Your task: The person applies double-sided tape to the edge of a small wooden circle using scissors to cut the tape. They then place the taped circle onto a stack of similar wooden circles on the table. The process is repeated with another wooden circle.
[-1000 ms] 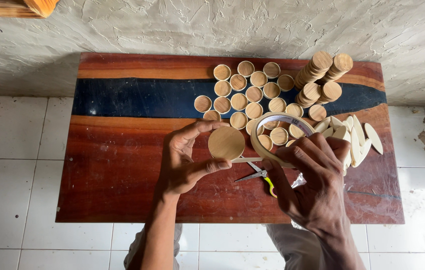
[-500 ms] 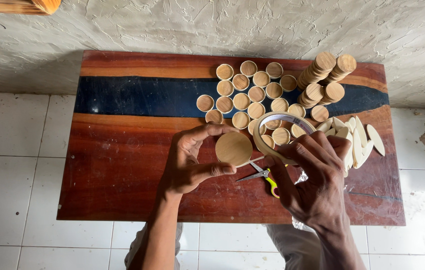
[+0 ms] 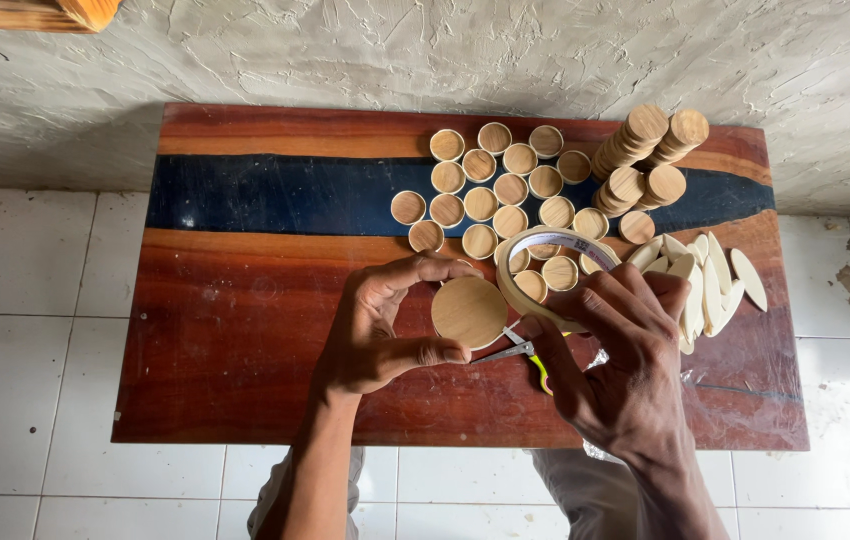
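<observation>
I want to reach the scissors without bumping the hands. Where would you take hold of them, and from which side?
Probably by the yellow handles, coming from the near table edge. The scissors lie flat; their metal blades point left, under the wooden disc in the left hand. The right hand, holding the tape roll, partly covers the handles, so the grip room is hard to judge.

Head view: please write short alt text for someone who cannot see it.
Seen from above, the left hand holds a round wooden disc while the right hand holds a roll of tape beside it, over a red-brown table. Small wooden cups, stacked discs and scissors lie around.
</observation>
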